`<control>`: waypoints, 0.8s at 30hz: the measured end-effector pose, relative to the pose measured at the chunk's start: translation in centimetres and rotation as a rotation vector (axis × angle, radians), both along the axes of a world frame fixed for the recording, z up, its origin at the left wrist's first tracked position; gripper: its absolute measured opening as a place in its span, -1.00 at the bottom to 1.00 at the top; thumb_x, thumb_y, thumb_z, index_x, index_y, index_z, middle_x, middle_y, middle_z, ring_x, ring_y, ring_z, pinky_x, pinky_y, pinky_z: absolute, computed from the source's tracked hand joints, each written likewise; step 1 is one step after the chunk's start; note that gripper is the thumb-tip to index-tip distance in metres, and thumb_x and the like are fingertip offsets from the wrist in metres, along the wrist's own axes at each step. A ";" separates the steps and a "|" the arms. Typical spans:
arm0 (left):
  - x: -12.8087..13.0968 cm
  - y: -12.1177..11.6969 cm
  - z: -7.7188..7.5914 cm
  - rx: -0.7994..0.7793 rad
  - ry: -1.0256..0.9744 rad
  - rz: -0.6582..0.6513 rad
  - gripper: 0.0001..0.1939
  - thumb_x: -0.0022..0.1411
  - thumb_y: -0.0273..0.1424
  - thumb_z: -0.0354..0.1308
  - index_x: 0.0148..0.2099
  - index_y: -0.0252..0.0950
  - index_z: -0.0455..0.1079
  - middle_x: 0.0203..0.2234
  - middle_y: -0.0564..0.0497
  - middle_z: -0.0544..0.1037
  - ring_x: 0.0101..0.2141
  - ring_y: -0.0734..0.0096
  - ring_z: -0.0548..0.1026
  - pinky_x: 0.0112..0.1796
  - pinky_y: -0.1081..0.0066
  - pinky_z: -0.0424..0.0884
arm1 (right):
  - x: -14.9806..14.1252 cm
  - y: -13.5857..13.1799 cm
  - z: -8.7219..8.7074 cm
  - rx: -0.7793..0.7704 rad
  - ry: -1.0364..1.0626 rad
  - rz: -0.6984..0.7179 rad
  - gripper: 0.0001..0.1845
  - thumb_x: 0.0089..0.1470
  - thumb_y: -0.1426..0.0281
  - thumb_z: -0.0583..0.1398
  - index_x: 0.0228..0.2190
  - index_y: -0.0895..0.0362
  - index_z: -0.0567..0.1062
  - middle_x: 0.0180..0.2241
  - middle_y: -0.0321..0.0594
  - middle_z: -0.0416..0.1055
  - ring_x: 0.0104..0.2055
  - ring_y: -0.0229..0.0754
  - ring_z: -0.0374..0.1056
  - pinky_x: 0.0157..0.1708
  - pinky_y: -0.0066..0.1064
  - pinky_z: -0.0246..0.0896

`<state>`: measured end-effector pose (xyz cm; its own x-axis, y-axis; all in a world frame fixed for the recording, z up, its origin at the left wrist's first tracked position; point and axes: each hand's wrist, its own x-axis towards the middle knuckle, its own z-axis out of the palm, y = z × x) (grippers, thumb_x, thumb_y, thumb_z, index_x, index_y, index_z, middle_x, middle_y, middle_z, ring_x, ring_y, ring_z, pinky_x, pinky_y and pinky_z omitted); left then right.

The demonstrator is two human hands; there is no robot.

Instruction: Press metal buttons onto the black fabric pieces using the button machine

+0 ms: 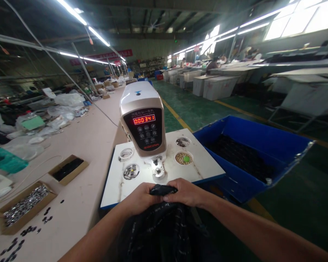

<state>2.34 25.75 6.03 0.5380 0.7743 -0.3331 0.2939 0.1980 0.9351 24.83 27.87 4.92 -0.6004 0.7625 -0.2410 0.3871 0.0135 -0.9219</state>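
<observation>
A black garment (164, 218) with small white lettering hangs from both my hands at the front edge of the machine's white table. My left hand (143, 196) is closed on its upper edge, thumb inward. Beside it my right hand (184, 193) pinches the same edge, the two thumbs nearly touching. Just beyond my fingers is the metal head (157, 169) of a snap-fastening machine (143, 112), whose red display reads 000341. The garment's lower part falls into shadow, and its kind cannot be made out.
Around the machine, the white tabletop (112, 191) has round wells with small metal parts. A blue bin (287, 163) of black cloth stands at right. On the long left table (79, 203) are a cardboard box of metal snaps (27, 203), a smaller box (68, 170) and scattered black discs.
</observation>
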 end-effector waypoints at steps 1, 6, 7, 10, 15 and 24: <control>0.0 0.3 -0.2 -0.033 -0.021 0.016 -0.63 0.14 -0.13 0.33 -0.26 -0.39 0.52 -0.48 0.06 0.47 -0.46 0.45 0.30 -0.38 0.45 0.20 | 0.0 0.5 -0.1 -0.019 -0.001 0.000 -0.69 -0.04 0.19 0.34 -0.40 0.20 0.59 -0.57 -0.39 0.36 -0.50 -0.29 0.20 -0.50 -0.50 0.00; -0.3 2.6 -0.4 -0.056 -0.017 0.094 -0.62 0.05 -0.16 0.39 -0.24 -0.38 0.53 -0.49 0.08 0.50 -0.48 0.46 0.33 -0.39 0.46 0.19 | -0.6 3.3 -0.6 -0.064 0.093 0.018 -0.73 -0.06 0.25 0.31 -0.34 0.18 0.65 -0.52 -0.36 0.46 -0.46 -0.25 0.29 -0.44 -0.49 0.09; -0.4 3.1 -0.4 -0.056 -0.009 0.109 -0.62 0.03 -0.16 0.39 -0.26 -0.38 0.53 -0.49 0.07 0.51 -0.48 0.46 0.35 -0.39 0.46 0.19 | -0.7 3.9 -0.7 -0.067 0.090 0.007 -0.72 -0.06 0.25 0.31 -0.34 0.18 0.66 -0.51 -0.35 0.47 -0.45 -0.24 0.31 -0.44 -0.49 0.10; -0.6 4.8 -0.5 -0.080 0.000 0.146 -0.59 0.01 -0.14 0.39 -0.24 -0.38 0.52 -0.46 0.04 0.55 -0.46 0.40 0.41 -0.36 0.43 0.25 | -1.2 5.8 -0.8 -0.073 0.028 -0.052 -0.73 -0.11 0.24 0.33 -0.38 0.18 0.65 -0.52 -0.34 0.48 -0.45 -0.23 0.33 -0.45 -0.49 0.11; -0.6 7.2 -0.8 -0.094 0.032 0.190 -0.59 -0.04 -0.19 0.39 -0.21 -0.38 0.52 -0.40 -0.01 0.60 -0.40 0.30 0.48 -0.29 0.38 0.32 | -1.8 8.4 -0.9 -0.076 -0.011 -0.120 -0.75 -0.16 0.26 0.34 -0.42 0.17 0.63 -0.54 -0.35 0.48 -0.47 -0.24 0.33 -0.47 -0.48 0.09; -0.6 9.0 -1.4 -0.095 0.083 0.231 -0.62 -0.09 -0.21 0.37 -0.26 -0.37 0.53 -0.44 -0.01 0.60 -0.41 0.25 0.48 -0.31 0.36 0.31 | -2.1 10.3 -0.7 -0.055 -0.063 -0.112 -0.81 -0.17 0.28 0.34 -0.50 0.16 0.63 -0.58 -0.39 0.44 -0.47 -0.25 0.29 -0.47 -0.48 0.03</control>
